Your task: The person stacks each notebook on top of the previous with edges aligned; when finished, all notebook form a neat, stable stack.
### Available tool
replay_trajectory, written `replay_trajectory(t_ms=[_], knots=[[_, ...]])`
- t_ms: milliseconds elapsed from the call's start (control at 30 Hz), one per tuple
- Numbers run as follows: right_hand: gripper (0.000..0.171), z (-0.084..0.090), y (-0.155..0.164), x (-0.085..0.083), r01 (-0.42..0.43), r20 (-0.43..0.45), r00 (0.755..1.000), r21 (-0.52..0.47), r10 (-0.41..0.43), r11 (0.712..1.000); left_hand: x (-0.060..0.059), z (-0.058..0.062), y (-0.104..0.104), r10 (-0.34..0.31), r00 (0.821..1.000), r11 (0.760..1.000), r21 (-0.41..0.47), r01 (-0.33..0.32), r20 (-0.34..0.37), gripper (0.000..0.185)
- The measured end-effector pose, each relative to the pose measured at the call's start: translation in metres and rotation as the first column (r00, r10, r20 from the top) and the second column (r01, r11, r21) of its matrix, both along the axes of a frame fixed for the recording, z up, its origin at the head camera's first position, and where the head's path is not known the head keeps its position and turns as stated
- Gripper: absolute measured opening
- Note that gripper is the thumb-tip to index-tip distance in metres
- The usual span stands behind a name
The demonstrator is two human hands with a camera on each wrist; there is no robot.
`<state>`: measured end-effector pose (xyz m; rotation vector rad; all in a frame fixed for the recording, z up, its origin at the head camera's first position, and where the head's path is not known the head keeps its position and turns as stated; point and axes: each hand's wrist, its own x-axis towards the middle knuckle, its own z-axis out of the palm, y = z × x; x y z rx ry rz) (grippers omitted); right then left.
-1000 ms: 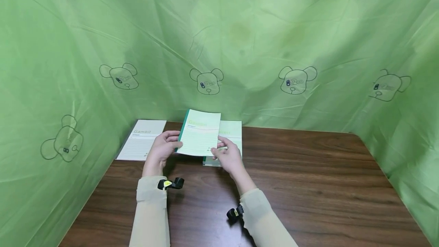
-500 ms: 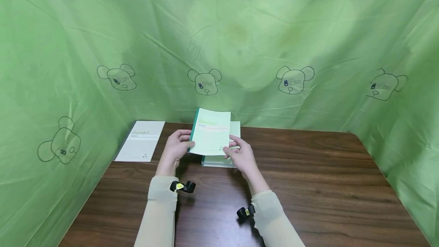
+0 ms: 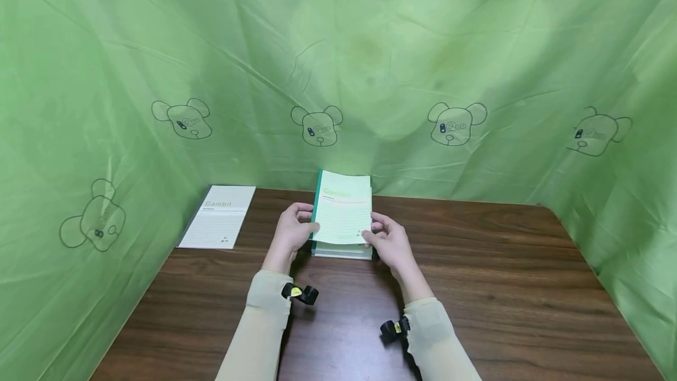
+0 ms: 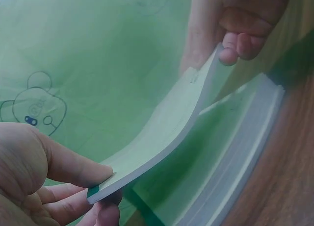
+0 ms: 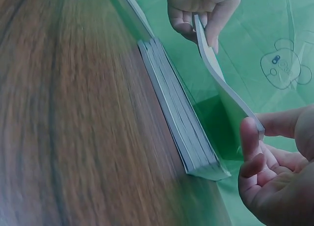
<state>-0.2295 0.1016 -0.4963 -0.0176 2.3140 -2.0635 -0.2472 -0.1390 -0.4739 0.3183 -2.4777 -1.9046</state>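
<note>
I hold a green notebook (image 3: 344, 216) by its two near corners, just above a stack of green notebooks (image 3: 341, 250) at the back middle of the table. My left hand (image 3: 309, 229) pinches the spine-side corner between thumb and fingers. The right hand (image 3: 372, 234) pinches the opposite corner. In the left wrist view the held notebook (image 4: 167, 133) sags between my left hand (image 4: 105, 189) and right hand (image 4: 225, 47), with the stack (image 4: 245, 152) under it. From the right wrist, the notebook (image 5: 221, 84) hovers tilted over the stack (image 5: 181, 123).
A white notebook (image 3: 219, 216) marked Gambit lies flat at the table's back left corner. Green sheeting (image 3: 370, 63) walls the table on the left, back and right. The dark wood tabletop (image 3: 476, 287) stretches to the right and front.
Both hands have carried the green notebook to the right, from left of the stack to directly over it. It now sits lower and squarer to the stack.
</note>
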Motion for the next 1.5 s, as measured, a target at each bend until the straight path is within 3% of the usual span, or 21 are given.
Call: replay_trajectory(t_ms=[400, 700, 1033, 1233, 1500], knots=[[0.056, -0.013, 0.005, -0.006, -0.014, 0.027, 1.0, 0.034, 0.013, 0.999, -0.003, -0.015, 0.0, -0.011, 1.0, 1.0, 0.012, 0.01, 0.028, 0.044], [0.058, -0.016, 0.002, -0.003, -0.027, 0.035, 0.999, 0.051, 0.026, 0.998, 0.001, -0.016, 0.001, 0.001, 1.0, 0.992, -0.123, 0.002, 0.029, 0.047], [0.057, -0.017, 0.003, -0.001, -0.018, 0.05, 0.999, 0.075, 0.015, 0.997, -0.004, -0.025, 0.0, -0.007, 1.0, 0.99, -0.14, 0.011, 0.026, 0.045], [0.056, -0.019, 0.004, -0.003, -0.012, 0.034, 0.999, 0.088, 0.009, 0.996, -0.006, -0.027, 0.0, -0.012, 1.0, 0.972, -0.235, 0.013, 0.004, 0.044], [0.052, -0.021, 0.007, -0.005, 0.001, -0.001, 1.0, 0.228, -0.001, 0.974, -0.004, -0.023, -0.001, -0.064, 0.998, 0.925, -0.374, 0.064, 0.011, 0.045]])
